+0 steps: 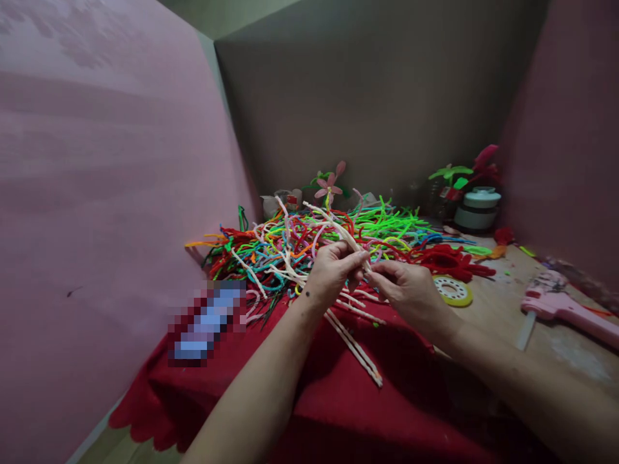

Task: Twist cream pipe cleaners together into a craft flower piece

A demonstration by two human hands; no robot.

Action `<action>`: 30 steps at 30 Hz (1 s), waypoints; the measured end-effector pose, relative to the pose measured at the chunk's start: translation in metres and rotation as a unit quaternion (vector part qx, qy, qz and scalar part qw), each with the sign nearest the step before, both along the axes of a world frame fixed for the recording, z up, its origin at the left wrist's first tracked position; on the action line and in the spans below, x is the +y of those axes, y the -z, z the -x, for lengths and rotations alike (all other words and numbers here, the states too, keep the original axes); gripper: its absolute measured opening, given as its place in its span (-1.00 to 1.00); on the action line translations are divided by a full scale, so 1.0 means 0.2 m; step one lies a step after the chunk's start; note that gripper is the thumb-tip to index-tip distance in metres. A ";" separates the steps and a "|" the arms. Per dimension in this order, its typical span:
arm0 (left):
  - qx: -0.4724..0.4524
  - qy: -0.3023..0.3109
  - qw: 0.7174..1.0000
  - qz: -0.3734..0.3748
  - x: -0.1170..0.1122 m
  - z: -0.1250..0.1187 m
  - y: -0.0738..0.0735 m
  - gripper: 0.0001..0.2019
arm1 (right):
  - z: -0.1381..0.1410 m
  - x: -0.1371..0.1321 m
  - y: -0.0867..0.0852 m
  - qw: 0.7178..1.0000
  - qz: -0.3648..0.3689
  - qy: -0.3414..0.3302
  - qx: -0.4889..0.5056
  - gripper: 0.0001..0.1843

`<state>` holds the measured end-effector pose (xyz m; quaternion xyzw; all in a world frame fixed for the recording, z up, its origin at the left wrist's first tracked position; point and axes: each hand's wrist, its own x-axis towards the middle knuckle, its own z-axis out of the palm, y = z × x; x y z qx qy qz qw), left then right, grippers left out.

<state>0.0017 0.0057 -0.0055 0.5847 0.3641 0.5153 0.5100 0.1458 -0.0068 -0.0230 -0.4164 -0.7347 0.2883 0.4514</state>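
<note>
My left hand (333,270) and my right hand (409,290) meet over a red cloth (348,399), both pinched on cream pipe cleaners (355,348). The cream strands run up past my left fingers toward the pile and hang down between my wrists onto the cloth. Just behind my hands lies a big heap of coloured pipe cleaners (338,238) in green, red, blue, orange and white.
A yellow tape ring (453,291) lies right of my hands. A pink glue gun (565,309) rests on the wooden table at the right. A pipe-cleaner flower (329,183), a white jar (478,207) and red and green craft pieces stand at the back. Pink walls close in on both sides.
</note>
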 end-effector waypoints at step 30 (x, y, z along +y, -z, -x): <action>-0.086 -0.094 0.992 -0.005 0.00 -0.02 -0.01 -0.80 | -0.01 0.01 -0.04 0.967 0.191 -0.071 0.152 -0.75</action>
